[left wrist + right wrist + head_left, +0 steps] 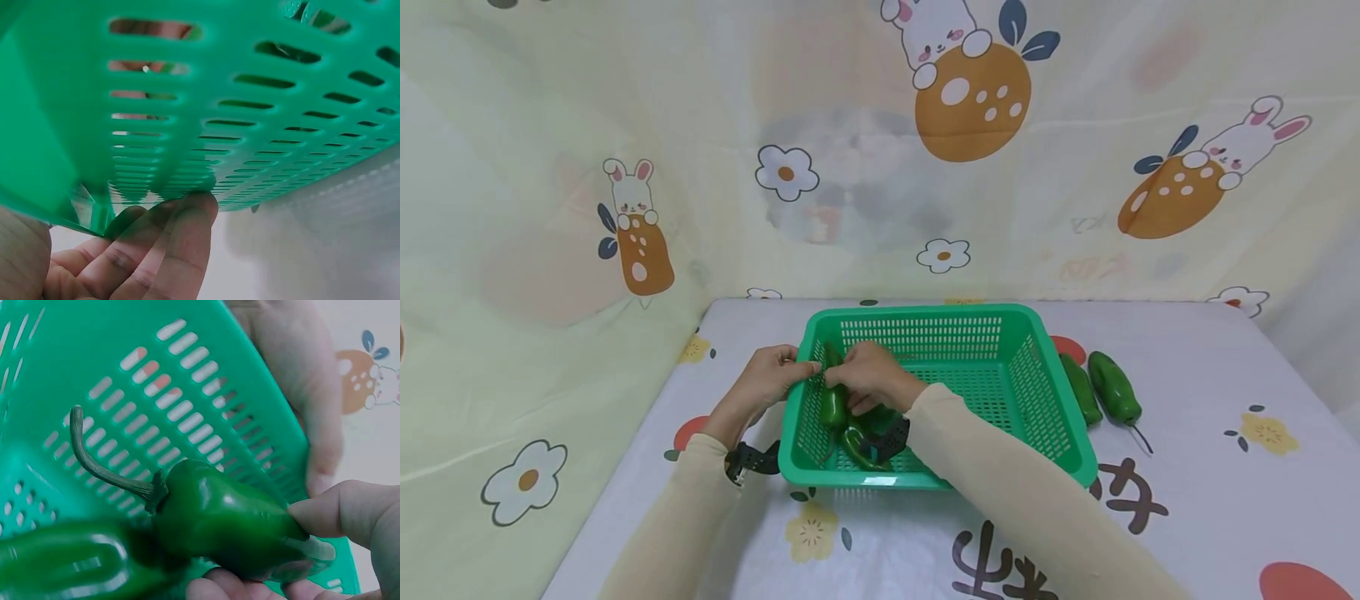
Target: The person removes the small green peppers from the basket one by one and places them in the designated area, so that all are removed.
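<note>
A green plastic basket [925, 312] with slotted walls stands on the table. My left hand [763, 383] grips its left rim, thumb over the edge; in the left wrist view the fingers [181, 250] lie against the outside of the slotted wall. Inside, near the left wall, my right hand [876, 375] holds a green pepper [225, 519] between thumb and fingers. Its curved stem [106, 472] points away from the hand in the right wrist view. Another green pepper [75, 562] lies beside it in the basket, partly covered by my right wrist in the head view.
Two more green peppers, one against the basket's right side [1078, 387] and one farther right with a long stem [1116, 387], lie on the table. A patterned cloth [1195, 500] covers the table, and a printed curtain [850, 100] hangs behind it.
</note>
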Demonstrator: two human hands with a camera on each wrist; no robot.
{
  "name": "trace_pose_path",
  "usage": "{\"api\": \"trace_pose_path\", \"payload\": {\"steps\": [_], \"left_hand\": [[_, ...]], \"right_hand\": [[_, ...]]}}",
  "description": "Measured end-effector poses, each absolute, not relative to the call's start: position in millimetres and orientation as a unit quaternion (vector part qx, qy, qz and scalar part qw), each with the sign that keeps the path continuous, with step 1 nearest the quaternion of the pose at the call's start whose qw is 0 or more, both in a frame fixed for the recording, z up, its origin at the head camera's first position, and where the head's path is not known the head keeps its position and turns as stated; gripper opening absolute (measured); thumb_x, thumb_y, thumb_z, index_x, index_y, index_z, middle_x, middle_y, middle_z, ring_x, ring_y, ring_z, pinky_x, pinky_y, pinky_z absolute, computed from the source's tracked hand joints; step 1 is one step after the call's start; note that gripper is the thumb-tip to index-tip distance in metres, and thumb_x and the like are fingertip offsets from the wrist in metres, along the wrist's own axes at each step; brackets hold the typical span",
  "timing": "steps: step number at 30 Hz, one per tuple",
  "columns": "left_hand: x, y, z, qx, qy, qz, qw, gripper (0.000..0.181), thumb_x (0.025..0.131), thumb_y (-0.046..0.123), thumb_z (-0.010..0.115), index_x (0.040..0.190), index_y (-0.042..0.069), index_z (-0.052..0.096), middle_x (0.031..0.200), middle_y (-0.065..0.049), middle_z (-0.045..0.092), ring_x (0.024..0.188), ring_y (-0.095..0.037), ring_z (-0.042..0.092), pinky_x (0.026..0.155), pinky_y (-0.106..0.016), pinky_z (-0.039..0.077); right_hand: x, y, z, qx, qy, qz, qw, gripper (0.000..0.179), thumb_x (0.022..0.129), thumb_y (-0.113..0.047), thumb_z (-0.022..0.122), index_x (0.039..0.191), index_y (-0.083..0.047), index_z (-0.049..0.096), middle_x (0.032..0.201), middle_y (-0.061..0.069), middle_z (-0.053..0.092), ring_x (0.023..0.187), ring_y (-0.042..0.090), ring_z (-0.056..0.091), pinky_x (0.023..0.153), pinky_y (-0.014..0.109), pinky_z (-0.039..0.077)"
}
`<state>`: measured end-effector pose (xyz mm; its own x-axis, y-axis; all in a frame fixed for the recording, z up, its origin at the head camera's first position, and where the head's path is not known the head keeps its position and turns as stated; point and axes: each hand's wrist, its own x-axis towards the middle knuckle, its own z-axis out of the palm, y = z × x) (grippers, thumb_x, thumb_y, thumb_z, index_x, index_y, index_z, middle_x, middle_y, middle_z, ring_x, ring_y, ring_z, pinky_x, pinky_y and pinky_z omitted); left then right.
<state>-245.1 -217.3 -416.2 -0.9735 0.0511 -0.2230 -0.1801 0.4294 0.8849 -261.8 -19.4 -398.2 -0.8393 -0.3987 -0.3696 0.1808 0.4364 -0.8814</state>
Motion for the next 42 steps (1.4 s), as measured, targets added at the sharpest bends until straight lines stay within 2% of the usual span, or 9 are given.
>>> {"api": "trace_pose_path", "payload": {"steps": [7,12,14,16,21,25,27,34,42], "left_hand": [[-245.2,-217.0,-418.8,-0.036,0.842,0.527,0.106,0.036,0.102,0.023,0.067,0.123,-0.006,0.063,0.112,-0.021,0.072,0.087,-0.027,0.078,0.080,-0.040,0.066],[-244.8,-216.6,-418.7,-0.038,0.844,0.525,0.103,0.036,0.101,0.024,0.068,0.123,-0.005,0.063,0.113,-0.020,0.071,0.087,-0.025,0.078,0.080,-0.040,0.065],[-244.5,-216.4,-418.5,-0.040,0.845,0.524,0.102,0.036,0.101,0.024,0.068,0.122,-0.005,0.064,0.111,-0.019,0.071,0.086,-0.023,0.077,0.081,-0.039,0.065],[-244.3,-216.2,-418.3,-0.043,0.846,0.522,0.101,0.035,0.101,0.024,0.069,0.121,-0.004,0.065,0.110,-0.019,0.072,0.085,-0.022,0.077,0.080,-0.038,0.065],[-244.1,-216.5,-418.1,-0.044,0.846,0.523,0.097,0.034,0.100,0.024,0.069,0.119,-0.004,0.065,0.106,-0.018,0.073,0.081,-0.020,0.077,0.077,-0.037,0.066],[-244.2,-216.3,-418.3,-0.040,0.845,0.525,0.093,0.033,0.100,0.023,0.069,0.117,-0.005,0.066,0.104,-0.017,0.074,0.079,-0.020,0.077,0.076,-0.035,0.066],[-244.1,-216.3,-418.3,-0.036,0.844,0.528,0.093,0.033,0.100,0.023,0.069,0.117,-0.005,0.066,0.102,-0.017,0.074,0.078,-0.019,0.077,0.075,-0.034,0.066],[-242.6,-216.9,-417.3,-0.031,0.840,0.533,0.095,0.035,0.100,0.024,0.069,0.118,-0.005,0.066,0.103,-0.017,0.074,0.078,-0.019,0.077,0.076,-0.034,0.065],[-242.5,-216.8,-417.6,-0.031,0.839,0.534,0.099,0.034,0.100,0.024,0.069,0.117,-0.005,0.065,0.102,-0.016,0.074,0.078,-0.018,0.076,0.077,-0.034,0.065]], "right_hand": [[-265.3,0.6,-391.9,-0.074,0.804,-0.529,0.263,0.028,0.093,-0.016,0.069,0.072,-0.013,0.051,0.072,0.009,0.063,0.064,0.023,0.066,0.072,0.044,0.066],[-265.4,12.0,-384.3,-0.073,0.806,-0.527,0.259,0.014,0.093,-0.017,0.070,0.092,-0.004,0.064,0.080,0.012,0.068,0.068,0.024,0.068,0.074,0.044,0.066],[-265.4,16.1,-382.0,-0.066,0.805,-0.531,0.258,0.021,0.094,-0.017,0.071,0.108,-0.002,0.065,0.083,0.013,0.069,0.069,0.024,0.069,0.074,0.043,0.066],[-265.4,20.1,-379.8,-0.061,0.804,-0.532,0.258,0.029,0.093,-0.018,0.072,0.116,-0.001,0.064,0.086,0.013,0.070,0.069,0.024,0.069,0.075,0.044,0.066],[-264.8,30.9,-373.9,-0.065,0.805,-0.531,0.257,0.033,0.094,-0.019,0.073,0.119,-0.002,0.060,0.100,0.013,0.067,0.073,0.026,0.069,0.078,0.045,0.065],[-265.2,39.7,-369.4,-0.059,0.803,-0.534,0.256,0.052,0.094,-0.019,0.074,0.139,-0.002,0.053,0.112,0.015,0.064,0.081,0.028,0.070,0.080,0.045,0.065],[-264.8,44.2,-367.2,-0.054,0.803,-0.534,0.258,0.059,0.094,-0.019,0.074,0.144,-0.002,0.049,0.113,0.016,0.064,0.084,0.030,0.070,0.082,0.046,0.065],[-265.3,60.3,-362.2,-0.051,0.803,-0.535,0.256,0.058,0.095,-0.020,0.074,0.143,-0.001,0.048,0.115,0.019,0.064,0.085,0.028,0.072,0.085,0.048,0.064],[-266.2,80.9,-357.6,-0.043,0.806,-0.535,0.250,0.054,0.096,-0.019,0.072,0.141,-0.001,0.049,0.104,0.018,0.067,0.082,0.027,0.073,0.082,0.045,0.065]]}}
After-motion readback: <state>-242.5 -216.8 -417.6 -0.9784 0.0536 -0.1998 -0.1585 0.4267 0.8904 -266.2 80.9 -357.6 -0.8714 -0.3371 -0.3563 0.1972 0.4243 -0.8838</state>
